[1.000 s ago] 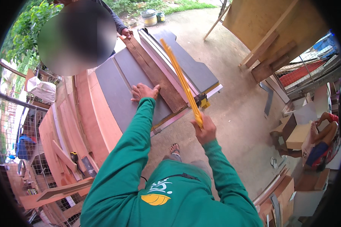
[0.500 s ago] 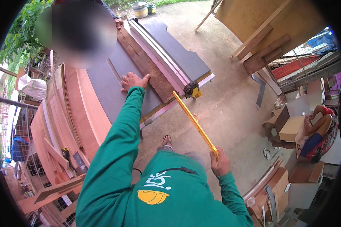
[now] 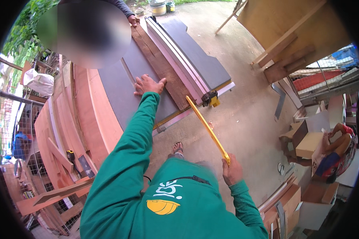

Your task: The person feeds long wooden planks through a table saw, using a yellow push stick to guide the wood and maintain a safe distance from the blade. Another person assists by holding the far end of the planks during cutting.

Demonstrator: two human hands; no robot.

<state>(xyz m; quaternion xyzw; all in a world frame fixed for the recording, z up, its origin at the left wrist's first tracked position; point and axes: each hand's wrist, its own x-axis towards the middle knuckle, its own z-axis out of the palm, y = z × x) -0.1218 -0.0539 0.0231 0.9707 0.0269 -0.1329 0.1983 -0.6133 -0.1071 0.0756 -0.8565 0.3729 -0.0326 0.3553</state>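
A long brown wooden board point(image 3: 165, 67) lies on the grey top of a table saw point(image 3: 117, 91), along its metal fence point(image 3: 179, 53). My left hand point(image 3: 149, 85) rests on the saw top with fingers spread, the thumb side against the board's left edge. In my right hand point(image 3: 232, 171) is the handle of a long yellow push stick point(image 3: 207, 128). Its far tip is at the board's near end, though whether it touches cannot be made out. At the board's far end, another person's hand point(image 3: 134, 21) is on the wood. No blade shows.
Large reddish boards point(image 3: 81, 107) lean left of the saw, with a tape measure point(image 3: 70, 156) among them. A plywood sheet point(image 3: 283, 24) stands at the far right. Another person point(image 3: 339, 151) sits on the right by cardboard boxes point(image 3: 309, 144). Concrete floor point(image 3: 247, 119) lies right of the saw.
The view has turned slightly left, so the saw and board sit further right in the picture. My left hand stays spread by the board; my right hand keeps its hold on the push stick.
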